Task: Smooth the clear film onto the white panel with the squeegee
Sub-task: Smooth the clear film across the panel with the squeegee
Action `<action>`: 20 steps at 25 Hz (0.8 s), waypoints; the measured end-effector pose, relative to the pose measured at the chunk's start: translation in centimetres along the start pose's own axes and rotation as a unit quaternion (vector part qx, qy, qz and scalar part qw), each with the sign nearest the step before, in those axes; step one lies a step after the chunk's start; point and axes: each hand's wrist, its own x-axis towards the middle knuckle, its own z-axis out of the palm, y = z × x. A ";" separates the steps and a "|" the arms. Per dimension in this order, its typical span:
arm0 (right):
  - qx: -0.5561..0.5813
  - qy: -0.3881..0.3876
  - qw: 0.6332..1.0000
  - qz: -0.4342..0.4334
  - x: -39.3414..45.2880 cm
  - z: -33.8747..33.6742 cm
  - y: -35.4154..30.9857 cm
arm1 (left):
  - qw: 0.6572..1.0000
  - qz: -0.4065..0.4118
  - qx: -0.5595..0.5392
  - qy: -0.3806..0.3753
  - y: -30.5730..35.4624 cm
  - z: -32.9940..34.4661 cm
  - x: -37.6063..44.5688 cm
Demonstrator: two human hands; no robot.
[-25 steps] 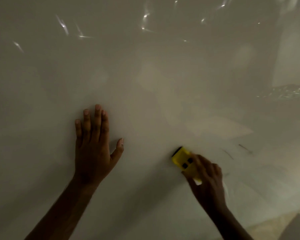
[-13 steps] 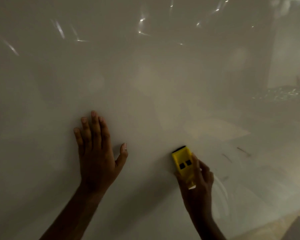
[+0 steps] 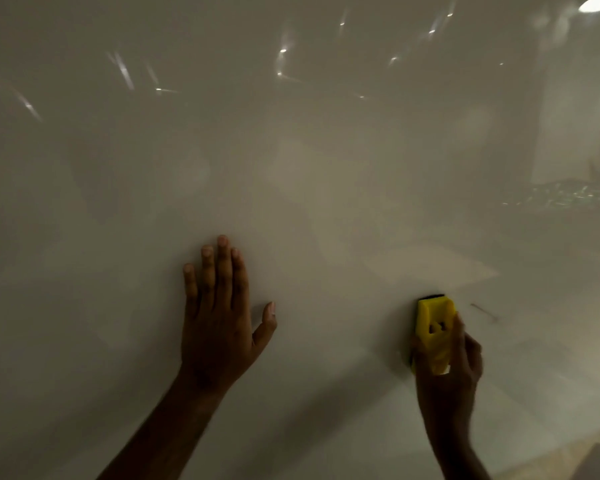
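on the white panel [image 3: 291, 150], left hand [image 3: 219, 317] flat with straight fingers, right hand [image 3: 447, 368] gripping yellow squeegee [image 3: 432, 327]

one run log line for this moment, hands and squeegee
left hand: flat on white panel | right hand: grips yellow squeegee | squeegee: black edge up, against panel | film: too clear to see

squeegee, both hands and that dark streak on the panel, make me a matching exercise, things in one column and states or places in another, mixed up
Things:
1. yellow squeegee
2. left hand
3. right hand
4. dark streak

States:
A. flat on the white panel, fingers straight
B. just right of the squeegee's top
C. curled round the tool
D. black edge pointing up, gripped low

Pairs: 1-D, 2-A, 3-C, 4-B
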 end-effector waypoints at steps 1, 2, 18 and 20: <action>-0.001 -0.017 0.999 -0.027 -1.0 0.4 -0.6 | 1.000 0.007 -0.005 0.000 0.7 0.1 0.3; -0.006 -0.040 0.998 -0.054 -1.8 0.7 -0.9 | 1.000 0.016 -0.012 0.000 1.5 0.3 0.6; 0.008 0.002 0.999 0.039 1.9 -2.2 3.7 | 1.000 0.011 -0.022 -0.006 4.8 0.7 1.6; 0.007 -0.046 0.999 -0.005 -0.5 -1.0 1.8 | 1.000 0.012 -0.021 -0.006 4.9 0.7 1.6</action>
